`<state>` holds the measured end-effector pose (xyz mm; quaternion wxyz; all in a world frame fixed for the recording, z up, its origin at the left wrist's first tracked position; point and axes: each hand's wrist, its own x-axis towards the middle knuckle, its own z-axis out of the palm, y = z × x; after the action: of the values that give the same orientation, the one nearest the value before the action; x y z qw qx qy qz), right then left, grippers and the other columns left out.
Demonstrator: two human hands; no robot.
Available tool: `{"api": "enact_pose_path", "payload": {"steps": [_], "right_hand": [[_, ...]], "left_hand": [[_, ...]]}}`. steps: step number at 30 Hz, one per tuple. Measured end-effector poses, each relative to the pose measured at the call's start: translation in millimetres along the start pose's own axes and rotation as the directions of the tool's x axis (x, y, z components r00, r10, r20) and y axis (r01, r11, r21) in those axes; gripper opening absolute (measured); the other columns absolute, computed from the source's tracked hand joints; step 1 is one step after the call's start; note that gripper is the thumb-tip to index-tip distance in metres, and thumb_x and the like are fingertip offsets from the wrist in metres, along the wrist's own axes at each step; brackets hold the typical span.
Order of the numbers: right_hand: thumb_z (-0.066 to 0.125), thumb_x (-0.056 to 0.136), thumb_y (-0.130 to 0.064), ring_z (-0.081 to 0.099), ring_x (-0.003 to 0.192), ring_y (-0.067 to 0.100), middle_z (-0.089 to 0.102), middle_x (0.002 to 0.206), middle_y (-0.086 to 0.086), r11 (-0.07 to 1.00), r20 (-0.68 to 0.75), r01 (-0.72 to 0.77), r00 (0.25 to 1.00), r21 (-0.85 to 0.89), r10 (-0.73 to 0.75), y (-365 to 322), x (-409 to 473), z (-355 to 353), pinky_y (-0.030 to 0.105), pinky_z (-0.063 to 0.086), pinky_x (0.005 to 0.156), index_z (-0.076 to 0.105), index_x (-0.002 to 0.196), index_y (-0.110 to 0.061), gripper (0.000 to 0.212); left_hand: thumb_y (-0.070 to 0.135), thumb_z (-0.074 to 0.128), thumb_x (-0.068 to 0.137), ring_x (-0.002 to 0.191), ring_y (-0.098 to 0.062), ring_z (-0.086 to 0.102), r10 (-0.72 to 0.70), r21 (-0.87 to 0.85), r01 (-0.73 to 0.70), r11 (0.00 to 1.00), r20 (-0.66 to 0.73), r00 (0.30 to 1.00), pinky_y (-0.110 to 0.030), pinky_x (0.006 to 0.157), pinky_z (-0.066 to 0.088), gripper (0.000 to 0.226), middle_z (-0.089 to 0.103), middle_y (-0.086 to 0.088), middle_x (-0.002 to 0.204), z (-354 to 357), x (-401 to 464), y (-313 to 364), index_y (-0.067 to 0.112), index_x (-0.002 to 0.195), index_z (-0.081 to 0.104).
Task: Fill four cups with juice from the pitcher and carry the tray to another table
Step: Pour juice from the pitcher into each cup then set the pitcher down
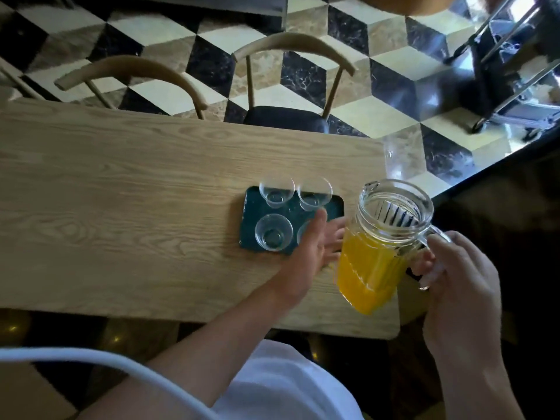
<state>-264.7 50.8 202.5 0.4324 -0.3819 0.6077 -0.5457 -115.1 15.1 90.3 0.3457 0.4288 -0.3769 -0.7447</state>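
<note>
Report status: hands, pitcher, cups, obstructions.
Right hand grips pitcher handle; left hand open beside it. Three visible cups empty on tray. Left hand covers fourth.

Right hand (454,268) clenched, left hand (315,247) flat

Clear ribbed glass pitcher (391,234), wood-grain table (136,189)

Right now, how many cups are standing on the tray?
4: far-left cup, far-right cup, near-left cup, and a near-right cup, mostly hidden behind the left hand.
</note>
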Motion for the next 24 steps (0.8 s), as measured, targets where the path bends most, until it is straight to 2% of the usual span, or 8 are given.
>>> {"api": "enact_pose_path", "payload": {"steps": [3,5,8,11,15,19,22,24], "right_hand": [[0.055,0.096,-0.017,0.041,0.056,0.008,0.046,0.057,-0.007,0.995,0.035,0.018,0.999,-0.102,-0.015,18,-7,-22,0.021,0.034,0.052,0.045,0.066,-0.005,0.034],[0.054,0.101,-0.015,0.042,0.055,0.011,0.046,0.058,-0.003,0.982,0.075,0.013,0.997,-0.187,0.001,32,-7,-31,0.024,0.035,0.050,0.048,0.071,0.000,0.035],[0.054,0.101,-0.019,0.043,0.054,0.013,0.046,0.059,0.003,0.967,0.150,0.000,0.988,-0.254,0.039,49,-2,-39,0.023,0.036,0.049,0.051,0.069,-0.007,0.035],[0.054,0.098,-0.033,0.046,0.055,0.009,0.050,0.060,0.000,0.934,0.234,-0.016,0.966,-0.357,0.106,69,5,-42,0.021,0.038,0.052,0.051,0.070,-0.012,0.034],[0.051,0.092,-0.044,0.049,0.058,0.008,0.053,0.065,-0.003,0.889,0.258,-0.102,0.937,-0.446,0.237,98,16,-38,0.029,0.040,0.057,0.054,0.080,-0.007,0.039],[0.050,0.093,-0.043,0.048,0.058,0.010,0.052,0.063,-0.008,0.858,0.262,-0.144,0.916,-0.494,0.305,116,21,-31,0.033,0.040,0.057,0.051,0.072,-0.020,0.032],[0.050,0.099,-0.039,0.047,0.060,0.012,0.051,0.067,-0.001,0.820,0.254,-0.164,0.902,-0.548,0.350,126,24,-28,0.036,0.040,0.058,0.051,0.078,-0.006,0.039],[0.049,0.100,-0.038,0.047,0.061,0.013,0.052,0.069,0.002,0.796,0.247,-0.172,0.894,-0.581,0.373,131,26,-26,0.037,0.040,0.057,0.051,0.084,0.000,0.042]], "left_hand": [[0.074,0.019,0.094,0.133,-0.028,0.057,-0.070,-0.064,0.068,0.996,-0.036,0.997,-0.060,0.117,0.034,0.086,0.062,-0.010,0.143,23,-3,-28,0.016,0.149,0.050],[0.071,0.019,0.095,0.132,-0.035,0.057,-0.128,-0.119,0.118,0.986,-0.077,0.989,-0.060,0.116,0.034,0.083,0.065,-0.013,0.139,30,-2,-43,0.015,0.145,0.055],[0.073,0.019,0.095,0.132,-0.039,0.055,-0.221,-0.232,0.192,0.953,-0.105,0.970,-0.059,0.117,0.031,0.083,0.064,-0.017,0.140,31,4,-60,0.017,0.142,0.059],[0.071,0.020,0.098,0.127,-0.035,0.057,-0.319,-0.350,0.255,0.901,-0.136,0.938,-0.057,0.119,0.028,0.082,0.062,-0.018,0.141,25,10,-80,0.014,0.141,0.060],[0.076,0.013,0.095,0.135,-0.034,0.054,-0.388,-0.410,0.301,0.861,-0.148,0.910,-0.052,0.118,0.031,0.088,0.062,-0.014,0.142,17,15,-105,0.017,0.144,0.058],[0.081,0.014,0.092,0.133,-0.036,0.055,-0.462,-0.508,0.347,0.789,-0.117,0.879,-0.051,0.114,0.036,0.093,0.063,-0.017,0.140,5,16,-127,0.018,0.140,0.062],[0.083,0.019,0.091,0.124,-0.034,0.061,-0.494,-0.561,0.354,0.749,-0.117,0.862,-0.050,0.108,0.042,0.092,0.066,-0.017,0.135,3,17,-142,0.018,0.132,0.069],[0.083,0.020,0.090,0.126,-0.035,0.059,-0.508,-0.580,0.362,0.729,-0.104,0.855,-0.051,0.110,0.041,0.092,0.066,-0.017,0.135,2,17,-148,0.017,0.132,0.069]]}}
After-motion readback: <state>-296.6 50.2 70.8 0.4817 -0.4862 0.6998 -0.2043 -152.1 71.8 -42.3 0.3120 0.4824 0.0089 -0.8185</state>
